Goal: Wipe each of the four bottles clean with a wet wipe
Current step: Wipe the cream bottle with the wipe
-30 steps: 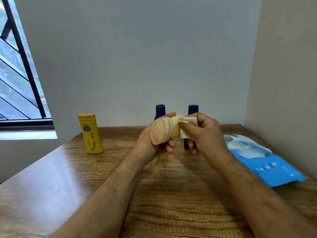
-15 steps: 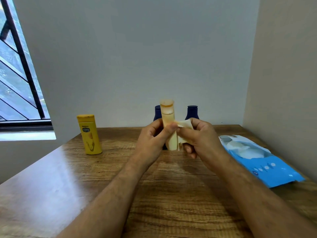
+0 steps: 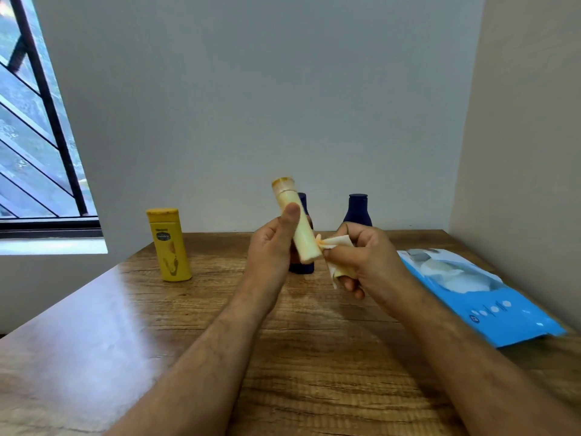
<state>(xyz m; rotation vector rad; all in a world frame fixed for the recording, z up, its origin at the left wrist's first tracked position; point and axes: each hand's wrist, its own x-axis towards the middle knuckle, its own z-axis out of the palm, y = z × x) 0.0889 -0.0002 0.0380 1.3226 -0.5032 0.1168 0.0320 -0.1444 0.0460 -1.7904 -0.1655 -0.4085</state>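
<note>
Gripping cream bottle (image 3: 298,228), wipe (image 3: 338,247) touching

Surface: wooden table (image 3: 314,357), grain visible, glare at lower left of frame.
Left of centre: yellow bottle (image 3: 169,245), seen upright.
Centre, back edge: two dark blue bottles (image 3: 357,209), upright, one largely hidden.
Right edge: blue wipes pack (image 3: 490,306), laid flat, flap opened.

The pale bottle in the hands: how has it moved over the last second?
The left hand turned the pale bottle from lying cap-toward-camera to upright, now tilted cap-left. The right hand slid the wipe down to its base. The yellow bottle, blue bottles and wipes pack stayed put.
</note>
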